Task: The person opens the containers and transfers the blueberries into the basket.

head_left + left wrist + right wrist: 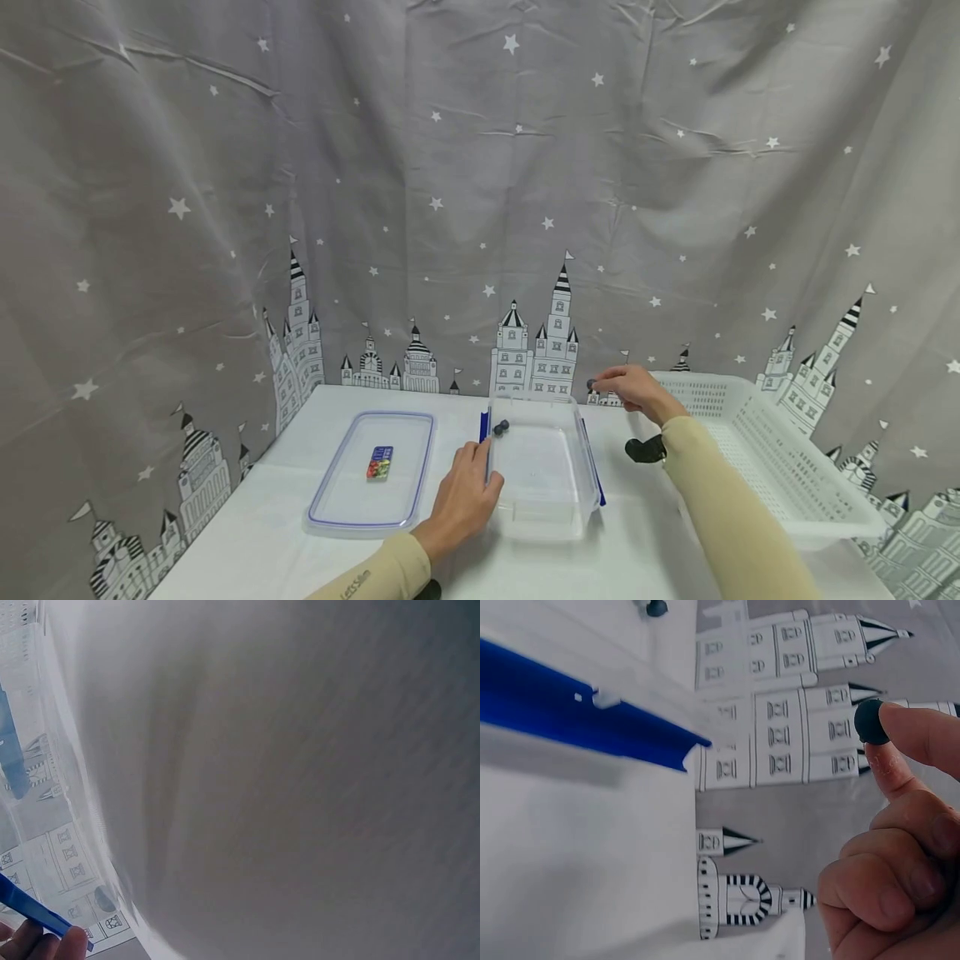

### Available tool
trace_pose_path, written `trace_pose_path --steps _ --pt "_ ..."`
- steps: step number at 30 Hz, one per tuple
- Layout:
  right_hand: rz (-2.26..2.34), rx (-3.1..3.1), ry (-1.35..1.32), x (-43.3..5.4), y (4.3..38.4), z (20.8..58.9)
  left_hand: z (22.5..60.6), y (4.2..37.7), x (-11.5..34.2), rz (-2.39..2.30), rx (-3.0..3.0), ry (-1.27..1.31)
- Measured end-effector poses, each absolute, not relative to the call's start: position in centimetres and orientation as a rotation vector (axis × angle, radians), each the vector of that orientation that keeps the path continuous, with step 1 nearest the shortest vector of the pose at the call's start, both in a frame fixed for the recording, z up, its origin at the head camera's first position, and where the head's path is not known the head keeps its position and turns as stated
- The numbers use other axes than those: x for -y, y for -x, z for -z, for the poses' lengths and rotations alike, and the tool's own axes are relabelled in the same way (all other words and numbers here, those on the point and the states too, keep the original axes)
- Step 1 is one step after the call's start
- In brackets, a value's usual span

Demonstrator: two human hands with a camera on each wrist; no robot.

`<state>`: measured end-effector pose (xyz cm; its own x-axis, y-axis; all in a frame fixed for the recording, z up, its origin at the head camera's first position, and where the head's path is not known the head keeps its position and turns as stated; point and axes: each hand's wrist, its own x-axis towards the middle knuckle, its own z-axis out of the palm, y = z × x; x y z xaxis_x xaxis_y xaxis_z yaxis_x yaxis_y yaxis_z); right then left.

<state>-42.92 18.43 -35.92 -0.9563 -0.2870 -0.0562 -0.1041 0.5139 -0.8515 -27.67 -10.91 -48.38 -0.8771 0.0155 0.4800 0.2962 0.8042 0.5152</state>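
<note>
Thumb and index finger of my right hand (636, 390) pinch a blueberry (870, 721), held up past the far right corner of a clear plastic box (536, 504). Two more blueberries (501, 428) lie inside the box, near its far left corner. At the box's left side, my left hand (465, 490) grips the edge by the blue latch flap (34, 907); its fingertips show at that flap in the left wrist view. Another blue flap (577, 701) hangs along the box's right side.
Left of the box lies a clear lid (341, 492) with a blue seal, bearing a small packet (379, 464) printed blue, red and green. A white perforated basket (847, 512) stands at the right. Behind the table hangs a grey curtain (450, 167) with stars and castles.
</note>
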Motion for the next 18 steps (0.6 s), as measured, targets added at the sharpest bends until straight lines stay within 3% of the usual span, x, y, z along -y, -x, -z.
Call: trace_pose_path --steps 18 --pt "1.417 -2.629 0.26 -24.7 42.4 35.5 48.5 27.9 11.0 0.853 2.544 0.221"
